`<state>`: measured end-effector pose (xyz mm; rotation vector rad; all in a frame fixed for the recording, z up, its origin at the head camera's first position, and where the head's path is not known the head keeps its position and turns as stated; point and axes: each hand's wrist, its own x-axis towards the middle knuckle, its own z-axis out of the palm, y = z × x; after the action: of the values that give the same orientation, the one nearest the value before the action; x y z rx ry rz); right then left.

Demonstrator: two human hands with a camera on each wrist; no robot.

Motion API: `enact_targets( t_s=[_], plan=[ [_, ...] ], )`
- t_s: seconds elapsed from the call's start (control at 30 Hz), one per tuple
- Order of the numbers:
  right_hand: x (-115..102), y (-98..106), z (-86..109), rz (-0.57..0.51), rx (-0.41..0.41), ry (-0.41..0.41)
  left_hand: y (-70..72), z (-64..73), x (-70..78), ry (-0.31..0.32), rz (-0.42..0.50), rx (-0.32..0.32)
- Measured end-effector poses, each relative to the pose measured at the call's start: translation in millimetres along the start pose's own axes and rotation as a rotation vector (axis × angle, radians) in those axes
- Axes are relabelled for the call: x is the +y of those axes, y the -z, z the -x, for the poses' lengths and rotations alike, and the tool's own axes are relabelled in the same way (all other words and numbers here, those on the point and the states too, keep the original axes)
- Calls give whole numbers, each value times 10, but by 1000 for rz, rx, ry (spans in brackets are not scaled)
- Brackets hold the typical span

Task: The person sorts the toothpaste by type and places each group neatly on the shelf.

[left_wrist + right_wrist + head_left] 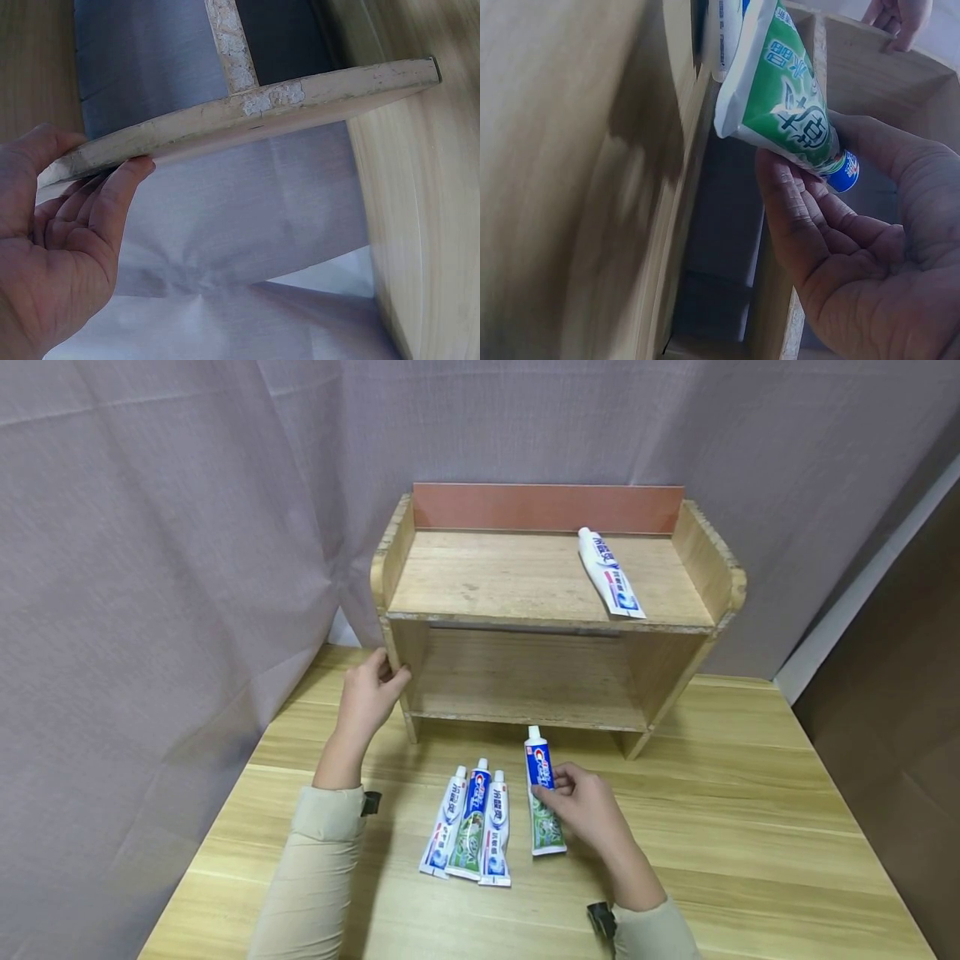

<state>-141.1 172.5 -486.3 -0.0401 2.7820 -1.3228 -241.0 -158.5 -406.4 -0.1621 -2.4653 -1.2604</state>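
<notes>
My right hand pinches a blue and green toothpaste tube between thumb and fingers, its white cap toward the shelf. The right wrist view shows the tube's green end lifted off the table. My left hand grips the front edge of the left side panel of the wooden shelf; in the left wrist view thumb and fingers lie on either side of that panel. Left of the held tube, a blue and green tube lies between two white tubes, one left and one right.
On the shelf's top board lies another white toothpaste tube, its flat end at the front edge. A reddish back strip closes the top. Grey cloth hangs behind and left; a dark brown panel stands right of the wooden table.
</notes>
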Motion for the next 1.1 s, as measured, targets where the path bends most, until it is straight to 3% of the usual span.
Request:
enact_targets(
  t_s=[1.1],
  plan=[
    [29, 140, -87, 2, 6, 20, 0, -2, -8, -17, 8, 1]
  ],
)
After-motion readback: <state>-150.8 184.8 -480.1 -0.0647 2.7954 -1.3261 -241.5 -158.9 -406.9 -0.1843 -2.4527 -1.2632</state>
